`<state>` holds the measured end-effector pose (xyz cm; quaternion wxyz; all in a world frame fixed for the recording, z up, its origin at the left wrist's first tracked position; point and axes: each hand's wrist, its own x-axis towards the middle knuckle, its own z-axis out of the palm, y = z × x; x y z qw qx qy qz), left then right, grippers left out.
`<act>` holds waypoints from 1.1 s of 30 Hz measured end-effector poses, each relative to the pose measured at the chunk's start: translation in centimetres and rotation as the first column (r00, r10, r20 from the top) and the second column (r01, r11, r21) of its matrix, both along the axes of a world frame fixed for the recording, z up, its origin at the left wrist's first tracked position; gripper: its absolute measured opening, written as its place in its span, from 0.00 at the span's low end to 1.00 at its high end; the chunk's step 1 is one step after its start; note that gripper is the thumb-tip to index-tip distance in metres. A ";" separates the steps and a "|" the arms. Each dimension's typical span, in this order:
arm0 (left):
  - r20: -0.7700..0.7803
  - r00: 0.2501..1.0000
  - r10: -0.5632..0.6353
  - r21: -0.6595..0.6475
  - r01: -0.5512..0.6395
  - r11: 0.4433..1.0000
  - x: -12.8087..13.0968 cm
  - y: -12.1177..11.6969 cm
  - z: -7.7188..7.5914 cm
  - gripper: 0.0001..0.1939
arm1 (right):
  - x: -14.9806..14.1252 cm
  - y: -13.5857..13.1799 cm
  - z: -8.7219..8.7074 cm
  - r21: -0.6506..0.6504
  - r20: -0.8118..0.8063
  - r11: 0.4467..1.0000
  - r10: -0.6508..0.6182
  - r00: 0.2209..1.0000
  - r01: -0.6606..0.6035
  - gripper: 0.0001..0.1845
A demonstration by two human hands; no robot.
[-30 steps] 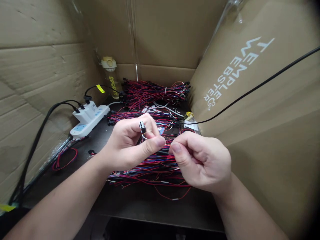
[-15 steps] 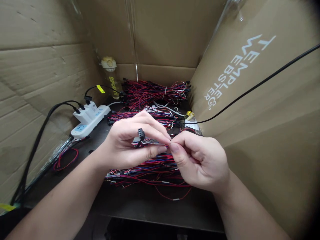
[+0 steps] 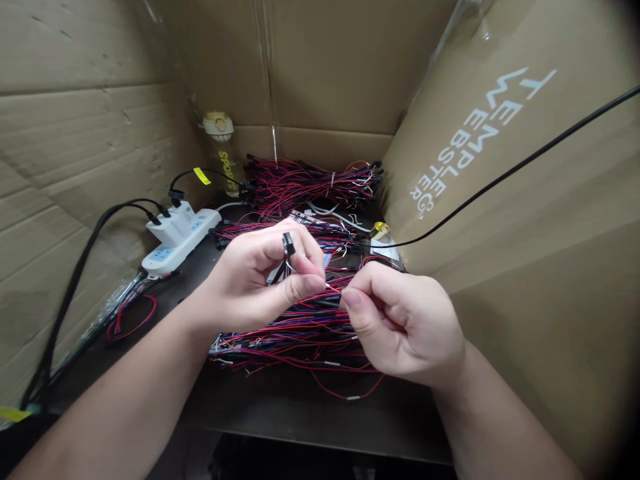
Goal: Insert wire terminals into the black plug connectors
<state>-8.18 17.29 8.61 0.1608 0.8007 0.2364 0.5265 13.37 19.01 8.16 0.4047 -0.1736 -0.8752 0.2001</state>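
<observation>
My left hand [image 3: 275,273] is closed in a pinch on thin wires, with a small black connector [image 3: 288,244] standing up between its thumb and fingers. A short piece of thin wire [image 3: 334,289], white at one end and reddish at the other, spans the small gap between my two hands. My right hand [image 3: 400,320] pinches the other end of that wire between thumb and forefinger. Below and behind both hands lies a loose bundle of red, blue and black wires [image 3: 305,337]. My fingers hide most of what the left hand holds.
A white power strip [image 3: 173,253] with plugs sits at the left. Tied wires [image 3: 300,187] lie at the back, near a clear bottle with a cream cap [image 3: 219,127]. Cardboard walls [image 3: 325,67] enclose the dark table [image 3: 300,413]; a black cable [image 3: 500,190] crosses at the right.
My left fingers have curled in and drawn slightly left from the right hand, so the wire between them shows. The black connector has turned and risen a little. The right hand has barely moved.
</observation>
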 end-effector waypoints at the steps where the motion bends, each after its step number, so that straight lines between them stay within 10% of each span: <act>1: 0.010 1.000 -0.013 -0.019 0.013 1.000 0.1 0.0 -0.1 0.11 | 0.0 0.0 0.0 0.006 0.000 1.000 0.004 1.000 -0.004 0.13; 33: 0.005 1.000 0.014 0.032 -0.014 0.999 0.0 0.2 0.0 0.06 | 0.3 0.5 -0.2 -0.029 -0.009 1.000 -0.001 1.000 0.001 0.14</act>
